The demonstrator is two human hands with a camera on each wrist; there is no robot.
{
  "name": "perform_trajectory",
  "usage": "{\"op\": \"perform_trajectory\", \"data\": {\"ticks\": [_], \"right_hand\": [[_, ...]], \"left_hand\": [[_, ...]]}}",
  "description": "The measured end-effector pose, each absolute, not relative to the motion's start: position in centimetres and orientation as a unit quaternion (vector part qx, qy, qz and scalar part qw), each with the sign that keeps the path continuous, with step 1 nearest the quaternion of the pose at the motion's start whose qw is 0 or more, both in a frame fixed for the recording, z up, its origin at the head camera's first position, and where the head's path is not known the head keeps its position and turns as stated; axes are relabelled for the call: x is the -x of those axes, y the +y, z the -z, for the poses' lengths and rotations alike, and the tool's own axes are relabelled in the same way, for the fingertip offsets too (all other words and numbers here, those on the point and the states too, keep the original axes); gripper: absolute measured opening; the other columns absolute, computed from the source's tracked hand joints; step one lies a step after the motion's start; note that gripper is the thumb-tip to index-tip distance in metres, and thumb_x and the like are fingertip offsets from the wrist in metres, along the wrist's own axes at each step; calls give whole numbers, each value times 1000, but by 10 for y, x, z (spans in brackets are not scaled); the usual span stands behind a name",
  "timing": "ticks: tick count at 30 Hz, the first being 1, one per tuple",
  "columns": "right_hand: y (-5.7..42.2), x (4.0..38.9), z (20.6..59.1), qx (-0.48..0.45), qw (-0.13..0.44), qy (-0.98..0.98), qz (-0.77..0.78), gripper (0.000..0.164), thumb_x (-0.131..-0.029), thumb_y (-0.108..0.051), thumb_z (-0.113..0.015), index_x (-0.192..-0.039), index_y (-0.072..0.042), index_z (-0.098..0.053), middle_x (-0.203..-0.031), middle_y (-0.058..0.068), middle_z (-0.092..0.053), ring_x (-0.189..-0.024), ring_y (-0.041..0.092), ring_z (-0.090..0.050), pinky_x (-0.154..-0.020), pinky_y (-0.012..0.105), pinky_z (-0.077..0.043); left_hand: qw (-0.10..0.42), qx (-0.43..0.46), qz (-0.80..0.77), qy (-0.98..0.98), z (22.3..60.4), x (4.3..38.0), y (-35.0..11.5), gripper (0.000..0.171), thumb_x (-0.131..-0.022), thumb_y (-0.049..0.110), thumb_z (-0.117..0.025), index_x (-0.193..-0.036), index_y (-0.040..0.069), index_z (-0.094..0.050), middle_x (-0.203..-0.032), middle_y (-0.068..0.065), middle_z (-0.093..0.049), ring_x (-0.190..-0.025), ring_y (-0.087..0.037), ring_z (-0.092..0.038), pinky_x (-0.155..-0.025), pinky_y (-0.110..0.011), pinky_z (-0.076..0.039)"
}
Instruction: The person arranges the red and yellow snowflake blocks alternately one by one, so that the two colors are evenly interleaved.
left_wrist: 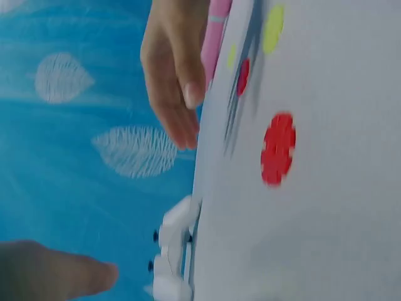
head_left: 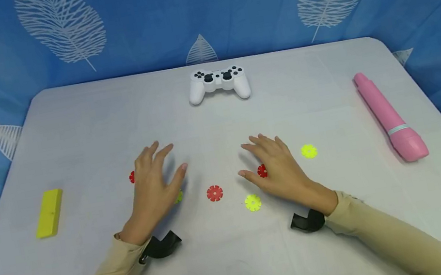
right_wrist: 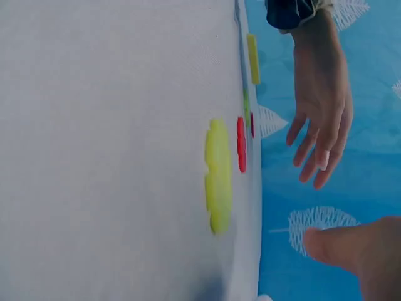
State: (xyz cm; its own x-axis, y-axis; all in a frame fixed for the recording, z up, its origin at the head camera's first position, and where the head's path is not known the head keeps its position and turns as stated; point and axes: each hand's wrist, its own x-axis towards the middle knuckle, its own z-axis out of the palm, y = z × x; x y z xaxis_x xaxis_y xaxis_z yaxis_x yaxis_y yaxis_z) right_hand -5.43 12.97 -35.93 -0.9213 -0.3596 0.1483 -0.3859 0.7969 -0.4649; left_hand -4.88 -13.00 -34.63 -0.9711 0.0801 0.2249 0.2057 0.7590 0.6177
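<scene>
In the head view my left hand (head_left: 153,188) hovers above the white table, fingers spread and holding nothing. Beneath it a red notched disc (head_left: 132,177) and a yellow-green disc (head_left: 179,197) are partly covered. My right hand (head_left: 279,166) also hovers with loosely spread fingers, partly hiding another red disc (head_left: 262,171). Between the hands lie a red disc (head_left: 214,193) and a yellow disc (head_left: 252,202). One more yellow disc (head_left: 309,151) lies just right of my right hand. The left wrist view shows the middle red disc (left_wrist: 278,149) up close; a yellow disc (right_wrist: 218,177) fills the right wrist view's centre.
A white game controller (head_left: 218,84) stands at the table's back middle. On the left lies a yellow block (head_left: 49,213), and on the right a pink cylindrical object (head_left: 390,117) with a silver band. A blue leaf-patterned cloth (head_left: 198,8) hangs behind the white table (head_left: 244,271).
</scene>
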Motion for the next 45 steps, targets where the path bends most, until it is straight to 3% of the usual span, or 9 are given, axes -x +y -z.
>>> {"op": "perform_trajectory", "data": {"ticks": [10,16,22,29,36,45], "right_hand": [[78,58,356,-276,-11,-911,-305,53,-79,-43,-63,-124,-16,-52,-126,2,-52,-118,19,-46,-99,41,-31],[43,65,356,-303,-64,-908,-281,58,-80,-49,-60,-128,-18,-49,-122,-1,-54,-114,15,-49,-94,36,-35],[17,72,360,-318,-101,-909,-250,54,-80,-46,-62,-125,-18,-53,-113,0,-57,-104,14,-52,-87,32,-39],[6,74,358,-315,-142,-906,-243,45,-78,-40,-67,-117,-19,-59,-106,3,-54,-90,13,-49,-77,26,-38],[4,75,360,-326,-149,-902,-240,39,-76,-37,-70,-110,-19,-61,-103,1,-52,-90,13,-47,-77,26,-36],[1,74,362,-336,-149,-899,-237,35,-78,-37,-68,-108,-20,-63,-104,0,-53,-95,13,-48,-80,27,-35]], "left_hand": [[107,-13,372,-922,351,58,-174,48,-82,15,-63,-124,-3,-49,-127,-27,-42,-109,-41,-35,-83,-48,-31],[66,-42,323,-943,354,59,-189,54,-82,16,-63,-127,-7,-44,-124,-33,-40,-110,-47,-34,-85,-53,-32],[18,-69,287,-955,357,59,-195,53,-83,20,-61,-126,-7,-45,-121,-32,-40,-111,-45,-34,-87,-53,-34],[-7,-62,291,-955,357,58,-197,47,-82,21,-63,-117,-9,-51,-111,-29,-42,-104,-41,-38,-81,-50,-35],[-16,-66,287,-955,356,59,-199,40,-80,20,-67,-105,-9,-55,-93,-21,-45,-81,-30,-41,-64,-32,-32],[-20,-71,310,-948,359,59,-204,40,-79,18,-67,-105,-10,-54,-94,-21,-48,-81,-28,-46,-64,-28,-35]]}}
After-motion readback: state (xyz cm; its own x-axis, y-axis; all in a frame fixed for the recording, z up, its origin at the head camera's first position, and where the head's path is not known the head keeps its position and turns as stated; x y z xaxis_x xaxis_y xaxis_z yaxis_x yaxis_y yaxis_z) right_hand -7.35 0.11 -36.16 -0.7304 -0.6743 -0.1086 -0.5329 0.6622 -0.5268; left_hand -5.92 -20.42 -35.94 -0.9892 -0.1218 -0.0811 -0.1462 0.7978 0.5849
